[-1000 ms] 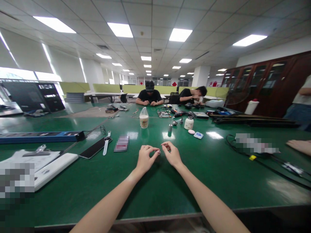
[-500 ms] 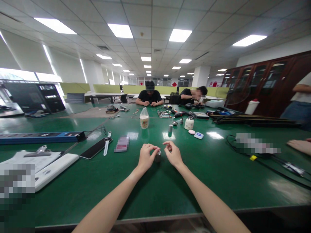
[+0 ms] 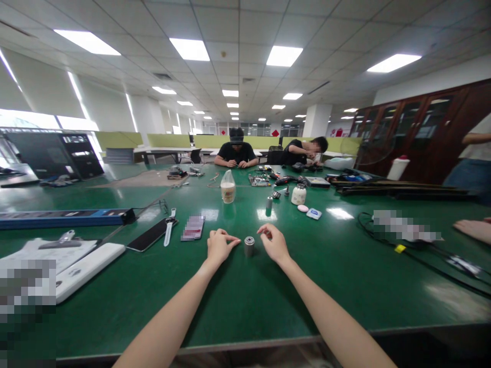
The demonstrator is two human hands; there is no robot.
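A small silver metal cylinder (image 3: 249, 247) with a round hole in its top stands upright on the green table between my hands. My left hand (image 3: 220, 249) is just left of it, apart from it, with thumb and forefinger pinched together; whatever lies between the tips is too small to make out. On the cylinder's other side, my right hand (image 3: 273, 244) has loosely curled fingers and a gap at the thumb, and nothing visible in it. Farther back stands a second silver cylinder (image 3: 269, 205).
Left of my hands lie a phone-like pink item (image 3: 193, 227), a white watch (image 3: 169, 227), a black tablet (image 3: 149, 236) and a clipboard (image 3: 71, 249). A bagged cup (image 3: 227, 192) and a white jar (image 3: 298, 194) stand beyond. Cables (image 3: 425, 266) lie right. Other people are around the table.
My left hand has moved left off the top of the metal cylinder, so its top now shows. My right hand has hardly moved.
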